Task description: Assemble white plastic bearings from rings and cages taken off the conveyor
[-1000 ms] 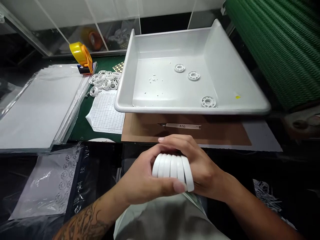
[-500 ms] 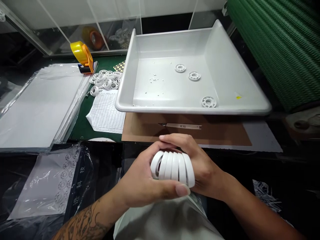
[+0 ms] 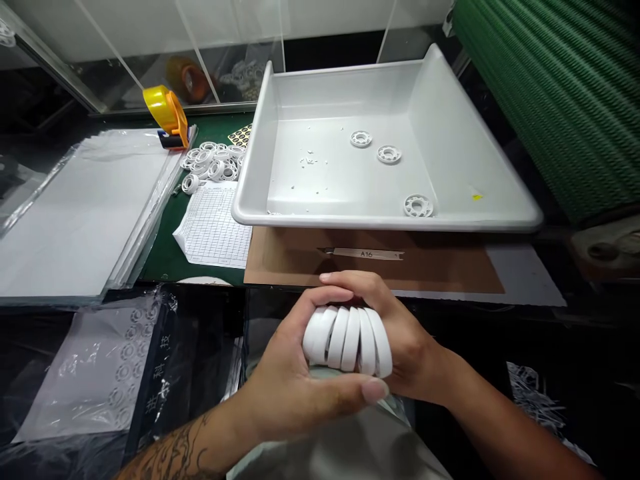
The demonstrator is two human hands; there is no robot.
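A row of several white plastic rings (image 3: 347, 340) lies stacked side by side between my two hands, low in front of the bench. My left hand (image 3: 295, 373) wraps round the stack's left end, its thumb running along the near side. At the other end, my right hand (image 3: 395, 327) is curled against the stack, its fingers reaching over the far side; most of its grip is hidden behind the rings. Just beyond the hands, a craft knife (image 3: 367, 253) marked A16 rests on a brown board (image 3: 285, 260).
A large white tray (image 3: 345, 222) on the bench holds three white rings and small scraps. Left of it are a heap of white rings (image 3: 215, 160), a printed sheet (image 3: 215, 223), a tape dispenser (image 3: 173, 120) and stacked plastic bags (image 3: 80, 213). A bag of rings (image 3: 95, 373) lies lower left.
The leftmost ring, tilted apart earlier, now sits closer against its neighbour, and the gaps between the rings have shifted. Both hands stay nearly in place.
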